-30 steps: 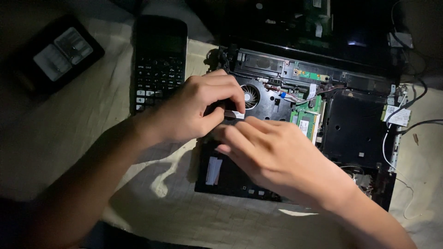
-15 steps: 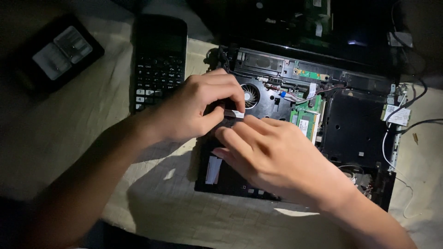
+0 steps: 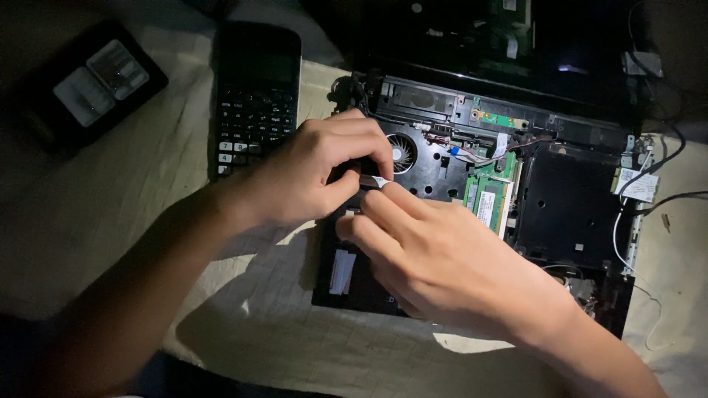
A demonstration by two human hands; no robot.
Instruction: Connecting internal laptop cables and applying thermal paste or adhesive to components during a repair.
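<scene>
1. At the far left we see a dark, flat rectangular device with pale labels on its face, lying on a cream, creased cloth that covers the surface.
2. Just to its right lies a black calculator, upright in the view, its rows of keys dimly lit.
3. Our left hand comes in from the lower left, its wrist just below the calculator. Its fingers are curled and pressed together, the thumb and forefinger pinching a small white strip.
4. That strip sits at the left part of an opened laptop base, just beside a round cooling fan.
5. Our right hand comes in from the lower right and lies over the front left of the laptop base. Its fingers are held close together, the fingertips meeting the same white strip against the left hand's thumb.
6. Below the hands, a pale rectangular label shows on the black casing.
7. Further right we see a green memory module, then a large black recessed bay.
8. At the far right edge, thin wires trail off the laptop onto the cloth.
</scene>
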